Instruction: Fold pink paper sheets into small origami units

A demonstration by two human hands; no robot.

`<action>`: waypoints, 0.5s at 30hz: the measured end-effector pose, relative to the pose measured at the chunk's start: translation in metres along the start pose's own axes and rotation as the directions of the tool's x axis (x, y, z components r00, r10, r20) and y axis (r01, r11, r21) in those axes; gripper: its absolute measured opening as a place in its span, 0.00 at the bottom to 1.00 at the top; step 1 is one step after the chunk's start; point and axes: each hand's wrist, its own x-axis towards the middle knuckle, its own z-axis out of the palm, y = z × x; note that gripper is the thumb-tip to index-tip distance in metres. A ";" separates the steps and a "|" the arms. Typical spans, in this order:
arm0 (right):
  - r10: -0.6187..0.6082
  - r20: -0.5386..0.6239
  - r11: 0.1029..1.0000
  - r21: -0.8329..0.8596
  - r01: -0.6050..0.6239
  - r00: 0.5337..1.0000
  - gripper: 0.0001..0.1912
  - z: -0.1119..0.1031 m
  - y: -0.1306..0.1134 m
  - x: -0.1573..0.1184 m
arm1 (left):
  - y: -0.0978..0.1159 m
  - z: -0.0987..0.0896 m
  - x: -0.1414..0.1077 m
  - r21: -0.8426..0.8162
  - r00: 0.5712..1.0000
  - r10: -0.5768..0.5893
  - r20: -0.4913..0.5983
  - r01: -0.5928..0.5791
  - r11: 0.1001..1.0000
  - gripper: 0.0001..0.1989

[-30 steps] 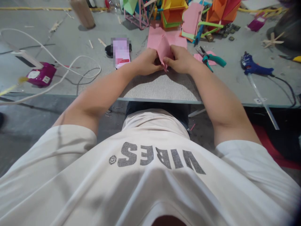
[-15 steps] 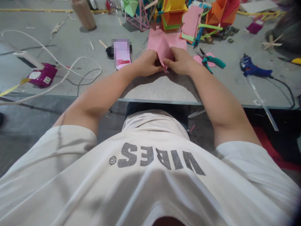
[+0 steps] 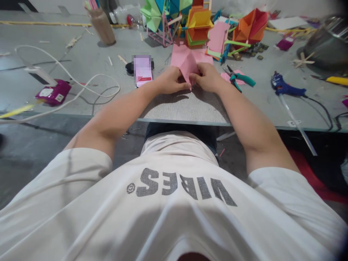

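- Paper, pink, diamond-folded (image 3: 188,66), is being held.
- Left hand (image 3: 172,79) is pinching its left, thumb now nearing its tip (probably creasing).
- Right hand (image 3: 208,77) is pinching opposite.

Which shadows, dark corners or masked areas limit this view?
Head view: soft shadows lie on the grey textured tabletop below the bare left hand and bare right hand holding folded pink paper; pixelation masks the upper part of the lilac-screened rectangular phone; picture's right corners darken.
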 end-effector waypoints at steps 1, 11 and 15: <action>0.008 0.011 0.999 0.040 -0.009 1.000 0.28 0.001 0.002 0.001 | -0.007 0.002 0.002 -0.002 1.000 0.001 -0.011 -0.001 1.000 0.12; 0.019 0.106 0.946 0.321 -0.052 0.994 0.19 0.008 -0.004 -0.005 | -0.045 0.014 0.022 -0.127 0.893 0.090 -0.440 -0.161 0.979 0.28; 0.029 0.089 0.955 0.292 -0.054 0.996 0.22 0.006 -0.016 -0.011 | -0.040 0.014 0.018 -0.072 0.899 0.085 -0.430 -0.128 0.989 0.23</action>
